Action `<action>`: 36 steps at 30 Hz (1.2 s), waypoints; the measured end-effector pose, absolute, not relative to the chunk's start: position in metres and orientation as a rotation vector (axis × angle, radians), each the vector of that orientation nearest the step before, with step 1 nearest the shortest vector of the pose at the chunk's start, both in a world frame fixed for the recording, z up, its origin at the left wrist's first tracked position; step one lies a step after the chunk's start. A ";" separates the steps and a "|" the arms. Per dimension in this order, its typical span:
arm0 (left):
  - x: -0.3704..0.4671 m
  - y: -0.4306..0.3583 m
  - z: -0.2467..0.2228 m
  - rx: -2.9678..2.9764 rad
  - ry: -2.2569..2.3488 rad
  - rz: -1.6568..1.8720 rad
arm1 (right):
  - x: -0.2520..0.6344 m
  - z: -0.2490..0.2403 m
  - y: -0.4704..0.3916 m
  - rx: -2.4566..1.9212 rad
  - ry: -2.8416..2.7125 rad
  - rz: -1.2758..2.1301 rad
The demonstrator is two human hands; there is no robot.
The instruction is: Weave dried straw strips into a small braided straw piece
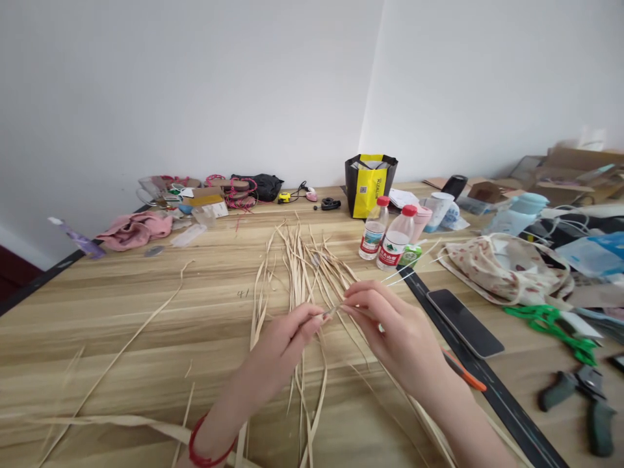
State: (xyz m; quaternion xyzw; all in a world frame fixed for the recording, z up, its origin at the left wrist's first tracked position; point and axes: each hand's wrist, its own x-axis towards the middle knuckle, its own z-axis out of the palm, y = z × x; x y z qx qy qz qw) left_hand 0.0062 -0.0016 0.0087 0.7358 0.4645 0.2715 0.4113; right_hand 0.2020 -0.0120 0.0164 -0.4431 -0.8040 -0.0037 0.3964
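Note:
Long tan raffia strands [302, 279] lie in a loose bundle down the middle of the wooden table. Above them, my left hand [285, 341] pinches a thin strand between thumb and fingertips. Close by on the right, my right hand [392, 331] also has its fingertips closed on a thin strand; the short piece between the two hands looks twisted and greyish. Several thin white wires [414, 263] stick out behind my right hand, but whether they are held cannot be made out. A single strand [136, 335] curves across the table on the left.
Two red-capped bottles [396, 240], a black-and-yellow bag [370, 188] and cups stand behind. To the right lie a phone [465, 323], an orange-handled tool [465, 372], pruning shears [580, 396], green cord [553, 325] and a cloth bag [507, 266]. Pink cloth [136, 229] lies left.

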 end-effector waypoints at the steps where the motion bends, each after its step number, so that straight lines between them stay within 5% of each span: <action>1: 0.007 -0.003 0.009 1.895 1.178 0.654 | 0.202 0.014 -0.011 -1.156 -2.018 0.009; 12: 0.014 -0.005 0.003 2.233 1.183 0.475 | 0.195 -0.002 -0.001 -1.275 -1.969 -0.173; 26: 0.009 0.006 -0.002 1.957 1.434 0.698 | 0.200 -0.003 0.009 -1.402 -1.913 0.004; 36: 0.007 0.006 0.004 1.946 1.529 0.736 | 0.234 -0.019 0.017 -1.785 -1.833 -0.218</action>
